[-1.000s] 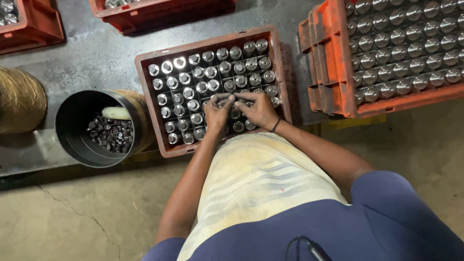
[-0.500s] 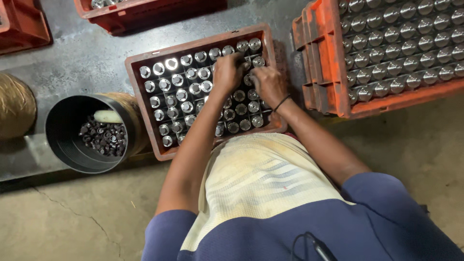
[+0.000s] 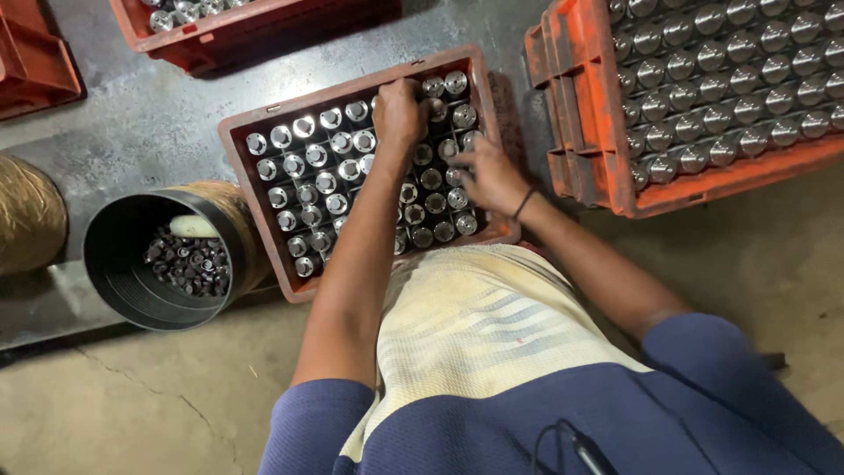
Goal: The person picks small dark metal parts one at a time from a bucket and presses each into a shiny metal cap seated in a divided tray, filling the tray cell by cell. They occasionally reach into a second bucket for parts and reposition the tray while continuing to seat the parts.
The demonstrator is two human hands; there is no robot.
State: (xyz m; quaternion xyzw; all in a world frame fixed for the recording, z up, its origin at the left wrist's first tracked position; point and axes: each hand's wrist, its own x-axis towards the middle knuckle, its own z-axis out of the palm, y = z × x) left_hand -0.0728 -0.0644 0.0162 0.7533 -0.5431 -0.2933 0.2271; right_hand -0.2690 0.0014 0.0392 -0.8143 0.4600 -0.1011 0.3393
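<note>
Your left hand clenched over metal cylinders at far side of brown crate. Your right hand just beside it, fingers spread on cylinders; grasp unclear, blurred. Black bucket left of hands, orange crate right.

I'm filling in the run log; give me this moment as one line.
left hand: on metal cylinders, tray's far side | right hand: on cylinders, right side | tray: brown | black tub: left
</note>
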